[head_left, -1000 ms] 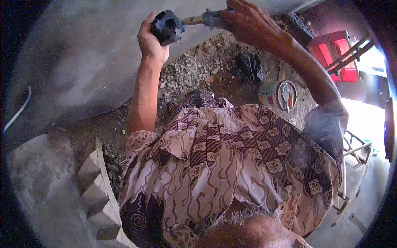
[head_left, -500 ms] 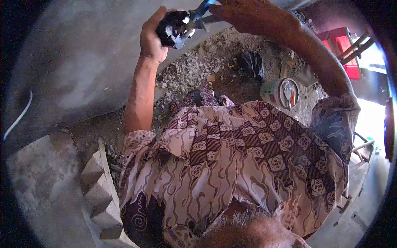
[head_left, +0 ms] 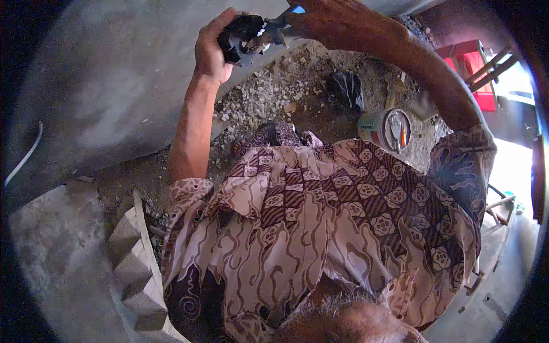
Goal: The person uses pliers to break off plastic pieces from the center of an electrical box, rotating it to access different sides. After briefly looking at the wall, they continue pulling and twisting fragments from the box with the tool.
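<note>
At the top of the head view, my left hand [head_left: 210,54] is closed around a round black piece [head_left: 245,26] with a jagged, torn-looking rim and a hollow middle. My right hand [head_left: 323,24] is wrapped around pliers [head_left: 297,10], of which a bit of blue handle shows by the fingers. Their dark jaws overlap the piece's ragged right edge. Most of the handles are hidden behind the right hand. Both arms stretch forward in front of a grey concrete surface.
Gravel [head_left: 263,94] covers the ground below the hands. A black plastic bag [head_left: 346,90] lies near a paint bucket [head_left: 372,127] containing a trowel-like tool. A red box [head_left: 479,63] stands at right. Zigzag concrete steps [head_left: 130,246] are at lower left, a white cable [head_left: 27,153] at far left.
My right hand has shifted slightly left and down, covering more of the pliers' blue handle. The black piece has turned a little in my left hand.
</note>
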`<state>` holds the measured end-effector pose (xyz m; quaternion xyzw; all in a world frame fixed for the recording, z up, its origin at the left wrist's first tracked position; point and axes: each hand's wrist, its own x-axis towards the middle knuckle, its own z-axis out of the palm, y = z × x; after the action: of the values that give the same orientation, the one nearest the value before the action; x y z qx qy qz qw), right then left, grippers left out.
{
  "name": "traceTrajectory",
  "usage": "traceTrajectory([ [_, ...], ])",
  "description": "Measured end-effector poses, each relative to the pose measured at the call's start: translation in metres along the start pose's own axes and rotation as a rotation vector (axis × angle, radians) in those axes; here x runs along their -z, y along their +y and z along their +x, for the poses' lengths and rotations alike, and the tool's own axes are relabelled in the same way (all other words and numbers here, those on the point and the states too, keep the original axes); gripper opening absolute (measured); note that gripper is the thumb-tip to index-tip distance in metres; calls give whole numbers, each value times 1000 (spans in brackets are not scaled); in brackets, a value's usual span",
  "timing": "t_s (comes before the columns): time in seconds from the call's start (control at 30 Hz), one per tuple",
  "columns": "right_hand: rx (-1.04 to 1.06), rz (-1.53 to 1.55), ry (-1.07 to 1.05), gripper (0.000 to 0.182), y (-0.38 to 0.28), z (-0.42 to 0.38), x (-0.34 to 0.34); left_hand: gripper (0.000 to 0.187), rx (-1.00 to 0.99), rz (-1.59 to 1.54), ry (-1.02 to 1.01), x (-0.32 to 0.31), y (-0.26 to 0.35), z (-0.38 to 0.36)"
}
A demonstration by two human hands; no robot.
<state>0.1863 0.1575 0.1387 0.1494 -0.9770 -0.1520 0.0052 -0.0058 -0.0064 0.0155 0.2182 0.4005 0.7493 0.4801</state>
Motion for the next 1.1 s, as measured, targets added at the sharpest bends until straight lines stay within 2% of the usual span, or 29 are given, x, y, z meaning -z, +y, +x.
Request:
traceTrajectory([
  [0.07, 69, -50, 186, 17, 0, -5, -4, 41, -57, 127, -55, 1, -2, 1],
  [0.1, 68, -50, 186, 17, 0, -3, -6, 41, -56, 127, -55, 2, -3, 2],
  [0.17, -34, 97, -12, 20, 2, 5, -11, 40, -69, 57, -40, 1, -6, 3],
  [0.2, -35, 98, -14, 20, 3, 3, -16, 40, -68, 56, -40, -3, -5, 1],
  [0.27, 79, -150, 448, 21, 2, -1, -26, 40, -33, 63, 64, -16, 0, -5],
  [0.3, 80, -151, 447, 21, 3, -1, -31, 40, -34, 62, 63, -10, -1, -3],
  [0.37, 38, -20, 255, 22, 1, 4, -30, 41, 107, -191, -68, -1, -1, 1],
  [0.5, -3, 21, 113, 21, -2, 7, -26, 41, 83, -104, -2, -2, -3, 2],
  [0.57, -59, -74, 65, 20, -5, 8, -28, 42, 100, -50, 64, -3, -2, 3],
  [0.6, -60, -74, 66, 20, -5, 7, -28, 42, 100, -49, 64, -3, -2, 5],
  [0.67, -8, -81, 252, 18, -4, 3, -29, 41, 116, -78, 143, -4, -4, 9],
  [0.8, -87, -168, 183, 19, -7, 5, -45, 39, 133, -68, 240, 0, -8, 17],
  [0.87, -64, -278, 465, 19, -5, 4, -55, 36, 120, 15, 294, 3, -12, 20],
  [0.9, -66, -278, 463, 19, -4, 6, -56, 36, 122, 15, 293, 4, -14, 22],
  [0.97, -251, -145, 192, 22, -3, 11, -58, 37, 35, 107, 411, 5, -17, 26],
  [1.1, -235, -68, 164, 28, 8, -5, -56, 41, 3, -4, 444, 0, -9, 21],
])
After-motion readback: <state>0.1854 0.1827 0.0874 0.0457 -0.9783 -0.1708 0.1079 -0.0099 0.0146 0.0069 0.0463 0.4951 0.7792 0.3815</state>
